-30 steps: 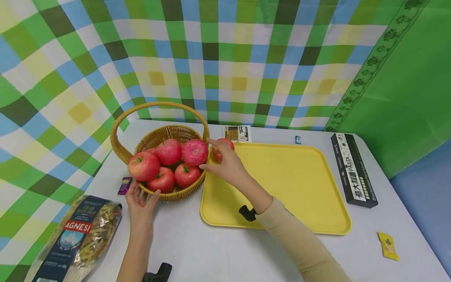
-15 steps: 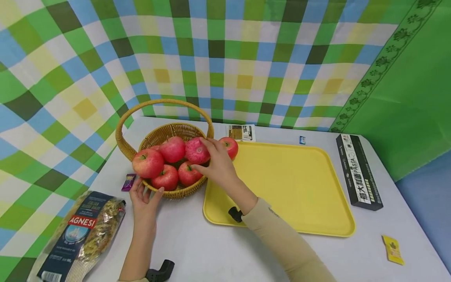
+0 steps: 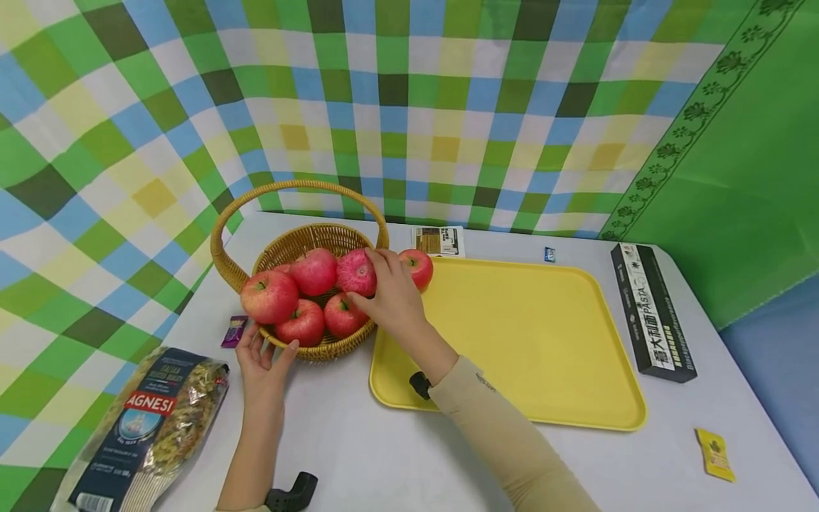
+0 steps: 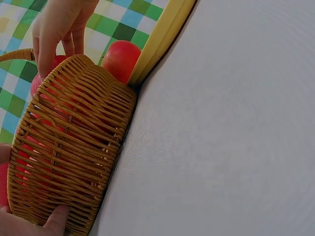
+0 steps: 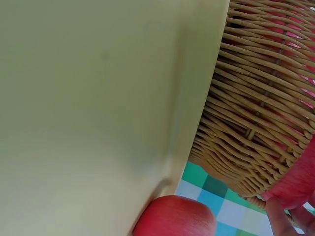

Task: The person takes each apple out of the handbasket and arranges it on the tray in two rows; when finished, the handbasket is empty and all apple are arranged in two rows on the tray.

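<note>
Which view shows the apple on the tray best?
Head view: the apple sits whole in the tray's corner beside the basket. The left wrist view shows it partly behind the basket; the right wrist view catches only a cropped blur.

Basket handle (image 3: 297,190) arches over apples (image 3: 313,291); tray (image 3: 544,341) right side open, apparently unobstructed.

Left hand (image 3: 264,360): bare forearm, palm up, fingers spread and relaxed. Right hand (image 3: 392,299): beige sleeve, arm reaching forward-left, fingers curved downward, thumb out.
</note>
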{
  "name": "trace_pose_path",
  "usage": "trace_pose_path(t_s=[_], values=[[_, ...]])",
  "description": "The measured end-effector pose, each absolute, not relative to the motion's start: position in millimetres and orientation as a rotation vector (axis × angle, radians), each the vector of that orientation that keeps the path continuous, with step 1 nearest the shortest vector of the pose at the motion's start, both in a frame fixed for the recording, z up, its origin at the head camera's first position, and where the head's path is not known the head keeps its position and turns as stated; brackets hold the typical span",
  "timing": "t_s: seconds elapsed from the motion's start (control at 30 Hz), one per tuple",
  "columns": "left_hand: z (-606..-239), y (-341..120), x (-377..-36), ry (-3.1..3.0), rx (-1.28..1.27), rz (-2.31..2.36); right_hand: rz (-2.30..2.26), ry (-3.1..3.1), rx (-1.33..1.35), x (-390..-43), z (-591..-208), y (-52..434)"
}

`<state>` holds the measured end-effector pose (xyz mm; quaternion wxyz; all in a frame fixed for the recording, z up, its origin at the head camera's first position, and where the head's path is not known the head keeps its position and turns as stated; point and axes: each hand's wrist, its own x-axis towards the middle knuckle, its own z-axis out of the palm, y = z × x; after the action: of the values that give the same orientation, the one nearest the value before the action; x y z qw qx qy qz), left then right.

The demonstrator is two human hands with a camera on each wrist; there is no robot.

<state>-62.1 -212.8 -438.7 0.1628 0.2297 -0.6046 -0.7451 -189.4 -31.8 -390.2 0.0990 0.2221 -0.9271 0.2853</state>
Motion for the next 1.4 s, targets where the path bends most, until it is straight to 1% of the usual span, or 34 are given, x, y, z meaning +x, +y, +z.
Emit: trace_pose_path(t_s=[0.17,0.37,0.67,0.87,1.1,1.23,1.4], values=[[-441,-211,-63,-1.713,0.660,-2.138,0.901,-2.739,0.658,-189,-389,-27],[-441,-212,-64,-1.714,0.657,-2.131,1.042,-2.707,0.686,-183,-378,-12],[-439,-213,-64,-1.685,0.666,-2.143,1.151,-2.537,0.708,-180,-363,36],[-440,-214,-64,-1.711,0.708,-2.136,1.108,-2.575,0.653,-197,-356,83],[-440,-214,-64,-1.723,0.716,-2.125,0.974,-2.755,0.523,-223,-366,129],[-439,-214,-64,-1.733,0.730,-2.119,0.893,-2.890,0.483,-237,-377,143],[-440,-215,-64,-1.725,0.723,-2.132,0.804,-3.016,0.485,-250,-393,147]])
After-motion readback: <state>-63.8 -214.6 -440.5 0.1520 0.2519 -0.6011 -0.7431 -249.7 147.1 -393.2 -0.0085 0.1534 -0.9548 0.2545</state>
